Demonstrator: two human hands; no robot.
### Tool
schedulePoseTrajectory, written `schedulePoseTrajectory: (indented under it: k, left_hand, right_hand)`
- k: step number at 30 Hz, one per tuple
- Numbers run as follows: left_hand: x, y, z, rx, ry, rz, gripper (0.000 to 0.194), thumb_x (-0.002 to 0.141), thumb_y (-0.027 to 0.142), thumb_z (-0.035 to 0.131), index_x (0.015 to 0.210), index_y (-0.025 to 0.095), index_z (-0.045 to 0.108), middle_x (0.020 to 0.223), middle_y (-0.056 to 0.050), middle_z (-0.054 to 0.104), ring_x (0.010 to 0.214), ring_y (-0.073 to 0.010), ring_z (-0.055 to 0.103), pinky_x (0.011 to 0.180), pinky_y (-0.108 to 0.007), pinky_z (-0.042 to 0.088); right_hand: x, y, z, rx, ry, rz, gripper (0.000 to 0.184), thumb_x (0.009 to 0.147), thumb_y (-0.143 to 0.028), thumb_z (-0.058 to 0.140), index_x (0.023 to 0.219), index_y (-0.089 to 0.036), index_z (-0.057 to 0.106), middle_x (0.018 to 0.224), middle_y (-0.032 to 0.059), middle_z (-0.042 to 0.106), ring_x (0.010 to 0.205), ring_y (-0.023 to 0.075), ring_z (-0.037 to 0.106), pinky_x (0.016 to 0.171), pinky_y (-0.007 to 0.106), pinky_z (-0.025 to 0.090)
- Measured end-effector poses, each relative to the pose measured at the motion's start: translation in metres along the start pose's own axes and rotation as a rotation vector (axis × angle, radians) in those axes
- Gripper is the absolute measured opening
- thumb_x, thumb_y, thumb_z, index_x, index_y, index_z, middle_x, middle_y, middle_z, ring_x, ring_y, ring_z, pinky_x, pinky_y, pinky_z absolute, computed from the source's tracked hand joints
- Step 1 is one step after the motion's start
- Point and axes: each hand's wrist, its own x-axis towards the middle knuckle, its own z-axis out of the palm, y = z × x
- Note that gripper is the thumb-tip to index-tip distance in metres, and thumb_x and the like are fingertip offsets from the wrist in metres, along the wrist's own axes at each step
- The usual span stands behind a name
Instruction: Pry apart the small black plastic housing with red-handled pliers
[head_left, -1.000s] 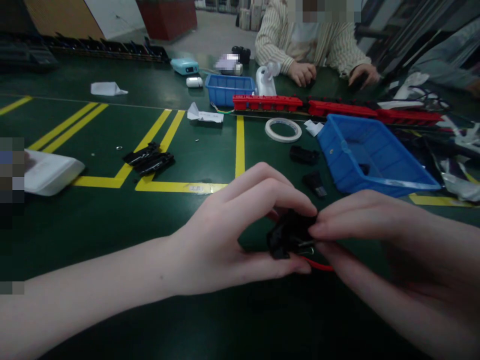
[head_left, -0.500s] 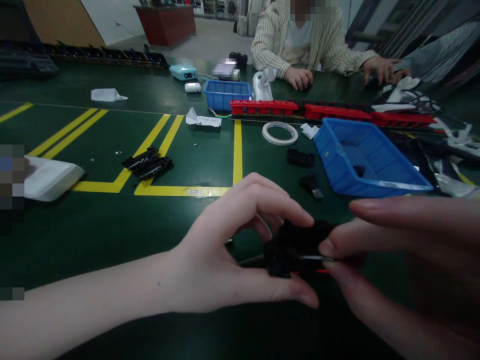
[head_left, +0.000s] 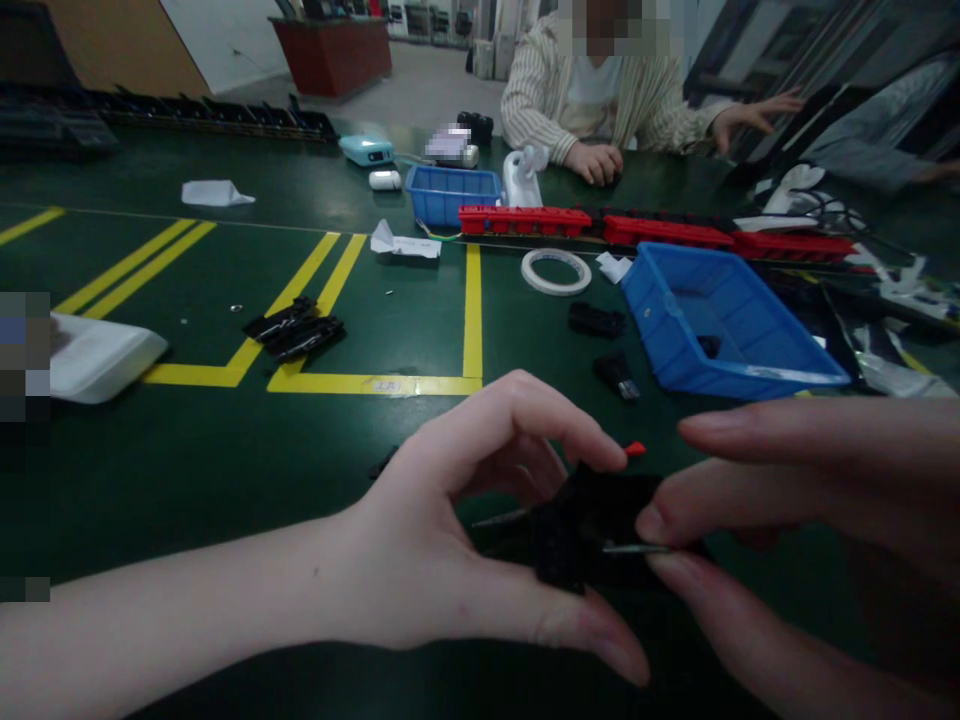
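Note:
My left hand (head_left: 450, 540) is closed around a black plastic part (head_left: 559, 540), fingers above it and thumb below. A thin metal pin (head_left: 626, 549) is pinched between the thumb and forefinger of my right hand (head_left: 795, 530), lying along the near face of the part. Out of the part's left side, inside the curl of my left hand, sticks another thin pointed piece (head_left: 499, 519). Just beyond my left fingertips a small red piece (head_left: 635, 449) shows; most of it is hidden. Shadow hides the part's details.
Beyond my hands lie a blue bin (head_left: 750, 385), black parts (head_left: 596, 320), a tape roll (head_left: 556, 288) and red strips (head_left: 525, 220). Bagged black pieces (head_left: 296, 330) and a white object (head_left: 109, 355) are at left. A person in a striped shirt (head_left: 536, 100) sits opposite.
The black part and both my hands have dropped slightly, grips kept. A red piece now shows above the part instead of red below it. Across the table, the person's hand has lifted.

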Motion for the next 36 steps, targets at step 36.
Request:
schedulePoseTrajectory:
  k: [36]
  left_hand:
    - [0.001,-0.009,0.001,-0.035,0.101,-0.183,0.039,0.064,0.018,0.084,0.093,0.018,0.059,0.092,0.003,0.058,0.083,-0.0111,0.061,0.072,-0.021,0.052]
  right_hand:
    - [-0.015,0.033,0.042,0.146,0.098,0.029,0.027,0.082,-0.014,0.063,0.103,-0.026,0.051,0.09,-0.0059,0.064,0.08,0.0045,0.064,0.073,0.012,0.051]
